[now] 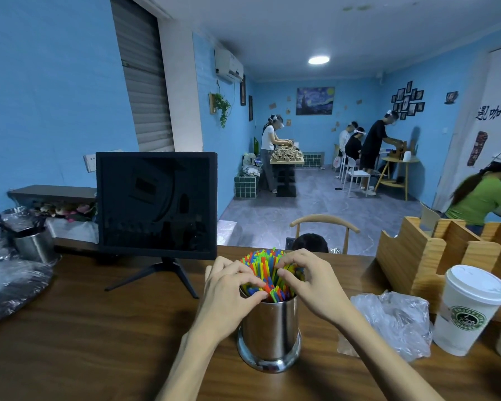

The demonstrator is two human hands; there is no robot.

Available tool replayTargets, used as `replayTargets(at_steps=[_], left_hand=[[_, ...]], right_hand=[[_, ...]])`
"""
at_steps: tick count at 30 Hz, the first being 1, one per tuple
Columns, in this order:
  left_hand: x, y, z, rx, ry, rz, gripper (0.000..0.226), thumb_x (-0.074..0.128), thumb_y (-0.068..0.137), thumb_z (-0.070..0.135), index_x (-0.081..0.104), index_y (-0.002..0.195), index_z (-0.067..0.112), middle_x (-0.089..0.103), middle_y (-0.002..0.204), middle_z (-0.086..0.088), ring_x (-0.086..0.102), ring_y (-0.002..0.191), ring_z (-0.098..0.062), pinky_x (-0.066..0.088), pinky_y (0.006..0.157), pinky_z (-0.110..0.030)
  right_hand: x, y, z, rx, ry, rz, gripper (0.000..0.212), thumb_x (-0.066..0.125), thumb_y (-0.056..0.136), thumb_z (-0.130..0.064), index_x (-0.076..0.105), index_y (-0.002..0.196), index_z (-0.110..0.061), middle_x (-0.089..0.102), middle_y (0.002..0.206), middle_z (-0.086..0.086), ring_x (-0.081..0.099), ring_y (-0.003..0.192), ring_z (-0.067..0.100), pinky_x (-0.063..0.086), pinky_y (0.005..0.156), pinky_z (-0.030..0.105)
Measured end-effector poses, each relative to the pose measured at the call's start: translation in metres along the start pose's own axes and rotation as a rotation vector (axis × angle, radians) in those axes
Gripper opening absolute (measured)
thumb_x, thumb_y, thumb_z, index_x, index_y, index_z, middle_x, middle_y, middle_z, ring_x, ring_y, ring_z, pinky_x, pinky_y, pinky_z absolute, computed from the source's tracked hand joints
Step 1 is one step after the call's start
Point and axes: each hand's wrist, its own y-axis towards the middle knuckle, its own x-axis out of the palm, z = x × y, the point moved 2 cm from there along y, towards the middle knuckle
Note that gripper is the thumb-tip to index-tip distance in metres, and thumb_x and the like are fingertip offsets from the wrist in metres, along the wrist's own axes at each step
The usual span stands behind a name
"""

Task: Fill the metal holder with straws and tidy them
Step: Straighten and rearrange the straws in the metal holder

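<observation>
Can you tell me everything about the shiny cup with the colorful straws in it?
The metal holder is a shiny steel cylinder with a wider, rounded foot. It stands upright on the brown wooden counter, near its front edge. It is packed with thin straws in green, blue, orange, yellow and red, fanning out above the rim. The left hand and right hand curl around the straws from both sides, just above the rim.

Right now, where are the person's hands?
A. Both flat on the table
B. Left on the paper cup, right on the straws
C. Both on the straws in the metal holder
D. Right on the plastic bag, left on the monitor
C: the left hand and right hand both curl their fingers round the straws standing in the metal holder; the paper cup stands untouched at the right.
</observation>
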Motion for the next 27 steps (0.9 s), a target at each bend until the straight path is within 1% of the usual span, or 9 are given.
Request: replayTargets(at_steps=[4,6,8,11,12,14,16,20,27], left_hand=[[-0.002,-0.001,0.000,0.033,0.069,-0.018,0.012,0.079,0.079,0.043,0.077,0.090,0.040,0.062,0.094,0.026,0.038,0.095,-0.004,0.031,0.087,-0.030],[-0.001,-0.001,0.001,0.042,0.096,-0.016,0.011,0.078,0.078,0.036,0.076,0.089,0.039,0.063,0.094,0.025,0.038,0.094,-0.005,0.033,0.085,-0.032],[-0.001,-0.001,0.001,0.029,0.104,-0.006,0.010,0.076,0.079,0.037,0.075,0.088,0.038,0.062,0.094,0.025,0.038,0.094,-0.005,0.032,0.084,-0.032],[0.001,-0.001,0.000,0.007,0.104,-0.019,0.020,0.066,0.078,0.055,0.073,0.090,0.040,0.057,0.095,0.026,0.037,0.096,-0.005,0.030,0.085,-0.032],[0.001,-0.001,-0.001,-0.006,0.109,-0.021,0.022,0.067,0.078,0.056,0.072,0.092,0.041,0.056,0.096,0.026,0.036,0.096,-0.004,0.030,0.087,-0.032],[0.001,-0.001,-0.002,-0.037,0.128,-0.017,0.020,0.075,0.078,0.050,0.072,0.096,0.041,0.055,0.098,0.025,0.035,0.098,-0.004,0.031,0.089,-0.033],[0.001,-0.001,-0.004,-0.042,0.136,0.010,0.017,0.079,0.077,0.047,0.075,0.091,0.040,0.057,0.095,0.024,0.037,0.096,-0.005,0.031,0.086,-0.033],[0.001,0.001,-0.005,-0.036,0.131,0.028,0.014,0.081,0.073,0.048,0.075,0.080,0.037,0.057,0.089,0.023,0.037,0.093,-0.006,0.026,0.081,-0.029],[0.001,0.004,-0.001,-0.020,0.109,-0.032,0.011,0.074,0.078,0.041,0.073,0.089,0.042,0.052,0.094,0.025,0.036,0.096,-0.004,0.026,0.084,-0.028]], right_hand=[[0.001,-0.005,-0.003,-0.032,-0.023,-0.030,0.005,0.074,0.090,-0.029,0.073,0.093,-0.033,0.066,0.100,-0.021,0.061,0.104,0.005,0.050,0.092,0.034],[0.003,-0.008,-0.007,-0.061,-0.021,-0.057,0.006,0.073,0.089,-0.038,0.074,0.093,-0.034,0.065,0.102,-0.022,0.058,0.108,0.002,0.045,0.096,0.028],[0.008,-0.011,-0.012,-0.109,-0.046,-0.073,0.021,0.070,0.087,-0.055,0.075,0.094,-0.036,0.063,0.106,-0.025,0.054,0.113,0.000,0.037,0.100,0.023],[0.013,-0.011,-0.016,-0.130,-0.082,-0.079,0.042,0.068,0.079,-0.076,0.074,0.094,-0.037,0.062,0.108,-0.025,0.053,0.115,0.002,0.036,0.103,0.029],[0.014,-0.011,-0.017,-0.132,-0.104,-0.083,0.048,0.068,0.075,-0.080,0.073,0.096,-0.037,0.062,0.107,-0.025,0.053,0.114,0.002,0.037,0.103,0.030],[0.016,-0.010,-0.018,-0.151,-0.176,-0.092,0.057,0.066,0.070,-0.085,0.070,0.099,-0.037,0.060,0.106,-0.025,0.051,0.112,0.001,0.037,0.104,0.032],[0.019,-0.010,-0.017,-0.157,-0.202,-0.092,0.056,0.065,0.070,-0.086,0.069,0.098,-0.037,0.059,0.105,-0.024,0.050,0.109,0.001,0.038,0.103,0.035],[0.022,-0.011,-0.012,-0.155,-0.188,-0.087,0.043,0.067,0.076,-0.076,0.069,0.095,-0.038,0.060,0.103,-0.024,0.052,0.109,0.005,0.041,0.100,0.038],[0.018,-0.015,-0.011,-0.123,-0.174,-0.072,0.018,0.070,0.084,-0.056,0.068,0.089,-0.039,0.062,0.098,-0.025,0.052,0.106,0.002,0.041,0.098,0.034]])
